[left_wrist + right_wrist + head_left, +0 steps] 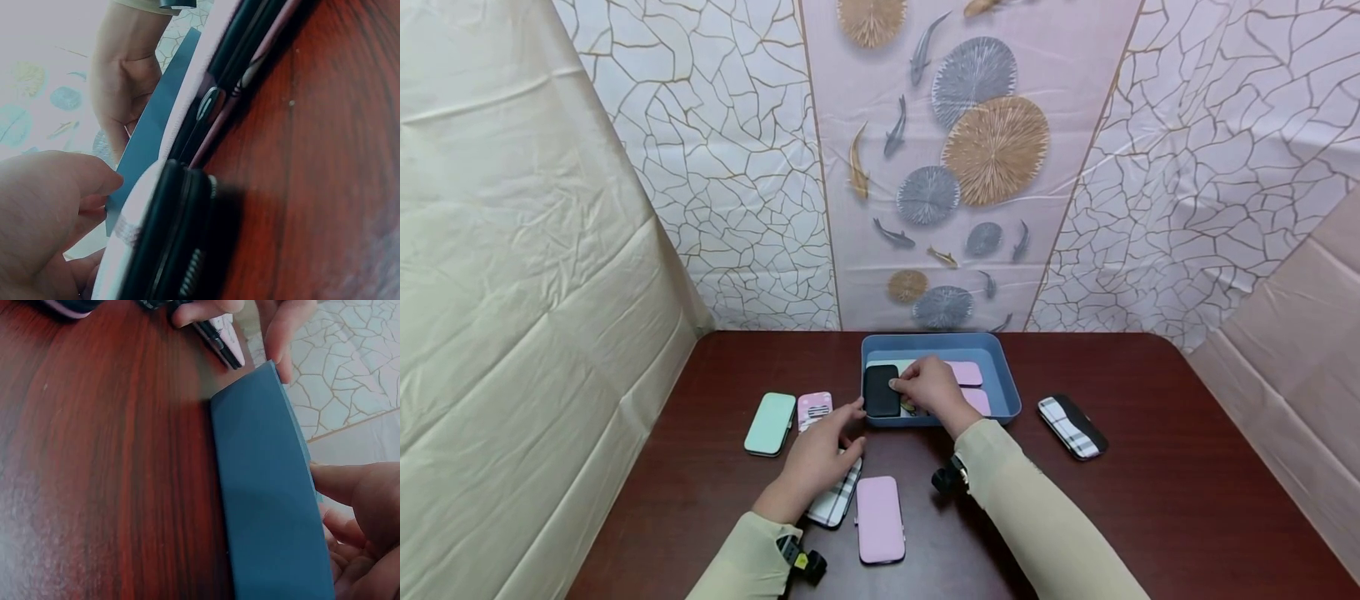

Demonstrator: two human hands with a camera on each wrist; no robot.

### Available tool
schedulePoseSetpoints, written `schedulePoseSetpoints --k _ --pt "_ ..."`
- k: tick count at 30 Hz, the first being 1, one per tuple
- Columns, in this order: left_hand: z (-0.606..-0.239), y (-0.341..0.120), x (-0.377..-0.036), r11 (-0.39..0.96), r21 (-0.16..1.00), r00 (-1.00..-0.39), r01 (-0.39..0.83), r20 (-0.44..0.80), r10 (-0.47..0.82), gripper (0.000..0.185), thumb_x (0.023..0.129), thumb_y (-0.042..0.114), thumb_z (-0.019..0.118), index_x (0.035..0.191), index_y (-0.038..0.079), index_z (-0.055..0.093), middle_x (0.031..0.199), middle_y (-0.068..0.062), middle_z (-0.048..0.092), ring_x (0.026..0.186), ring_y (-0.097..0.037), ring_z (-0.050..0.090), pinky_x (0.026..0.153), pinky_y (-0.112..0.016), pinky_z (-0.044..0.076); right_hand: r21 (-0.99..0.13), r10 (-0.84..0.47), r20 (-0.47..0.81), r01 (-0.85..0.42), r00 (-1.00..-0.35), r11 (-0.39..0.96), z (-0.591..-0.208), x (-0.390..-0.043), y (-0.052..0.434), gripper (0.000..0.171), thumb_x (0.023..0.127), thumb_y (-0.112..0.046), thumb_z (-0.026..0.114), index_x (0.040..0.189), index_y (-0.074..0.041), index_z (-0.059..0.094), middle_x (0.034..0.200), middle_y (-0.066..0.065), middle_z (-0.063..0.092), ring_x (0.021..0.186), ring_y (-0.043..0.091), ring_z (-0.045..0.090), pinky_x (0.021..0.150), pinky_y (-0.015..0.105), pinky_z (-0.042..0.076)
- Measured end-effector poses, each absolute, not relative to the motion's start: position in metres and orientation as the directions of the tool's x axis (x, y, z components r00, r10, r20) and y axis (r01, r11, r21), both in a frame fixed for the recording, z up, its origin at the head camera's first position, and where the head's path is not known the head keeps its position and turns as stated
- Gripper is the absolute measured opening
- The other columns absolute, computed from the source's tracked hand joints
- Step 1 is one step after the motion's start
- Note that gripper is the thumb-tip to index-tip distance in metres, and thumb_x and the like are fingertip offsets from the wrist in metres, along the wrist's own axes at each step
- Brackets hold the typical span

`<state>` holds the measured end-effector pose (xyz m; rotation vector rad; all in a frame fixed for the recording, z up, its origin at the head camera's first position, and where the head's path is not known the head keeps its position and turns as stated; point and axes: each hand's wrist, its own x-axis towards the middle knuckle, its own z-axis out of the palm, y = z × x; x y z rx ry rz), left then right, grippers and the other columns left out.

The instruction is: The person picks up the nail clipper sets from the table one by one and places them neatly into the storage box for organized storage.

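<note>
Setting black case [882, 390] into blue tray [1004, 377], right hand [929, 385] pinching its edge; left hand [817, 457] loose-fingered over plaid case [836, 502]. Likely next: release, fetch another.

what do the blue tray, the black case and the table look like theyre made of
Blue tray: probably matte plastic; even colour, thin smooth wall, rounded corners. Black case: looks like faux leather or soft plastic, low sheen; the right hand touches it. Table: dark red wood or wood-look laminate, glossy, with visible grain.
</note>
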<state>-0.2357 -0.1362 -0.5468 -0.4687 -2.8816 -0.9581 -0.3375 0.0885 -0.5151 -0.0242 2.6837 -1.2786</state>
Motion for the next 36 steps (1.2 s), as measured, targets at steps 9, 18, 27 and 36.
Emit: schedulePoseSetpoints --k 9,18,27,36 --pt "-0.544 -0.135 -0.235 0.760 0.574 -0.952 0.306 0.156 0.265 0.066 0.105 0.024 0.077 0.166 0.019 0.052 0.140 0.007 0.072 0.083 -0.004 0.062 0.068 -0.030 0.051 -0.752 -0.101 -0.112 0.018 -0.989 0.659 -0.516 -0.335 0.090 0.021 0.099 -0.028 0.085 0.091 -0.010 0.081 0.072 0.003 0.074 0.062 0.019 0.070 0.056 0.034 0.057" --pt "-0.543 -0.135 -0.235 0.762 0.574 -0.954 0.299 0.148 0.262 0.067 0.104 0.023 0.078 0.166 0.019 0.051 0.140 0.007 0.072 0.083 -0.005 0.061 0.069 -0.030 0.051 -0.708 -0.100 -0.057 -0.031 -0.993 0.706 -0.517 -0.331 0.089 0.025 0.101 -0.031 0.084 0.086 -0.011 0.077 0.071 0.001 0.072 0.064 0.018 0.069 0.061 0.036 0.057" --pt "-0.545 -0.135 -0.235 0.758 0.580 -0.953 0.299 0.146 0.264 0.068 0.104 0.023 0.078 0.166 0.019 0.051 0.141 0.007 0.071 0.083 -0.004 0.061 0.068 -0.030 0.051 -0.701 -0.098 -0.039 -0.043 -0.994 0.712 -0.521 -0.327 0.089 0.024 0.103 -0.033 0.080 0.090 -0.013 0.076 0.074 0.001 0.071 0.067 0.019 0.067 0.065 0.038 0.056" --pt "-0.547 -0.135 -0.236 0.757 0.582 -0.953 0.299 0.145 0.265 0.068 0.104 0.023 0.078 0.167 0.019 0.051 0.141 0.007 0.071 0.082 -0.004 0.060 0.068 -0.029 0.051 -0.686 -0.150 0.033 -0.131 -0.988 0.715 -0.518 -0.321 0.096 0.018 0.104 -0.027 0.079 0.105 -0.010 0.084 0.089 0.000 0.073 0.079 0.017 0.067 0.079 0.042 0.059"
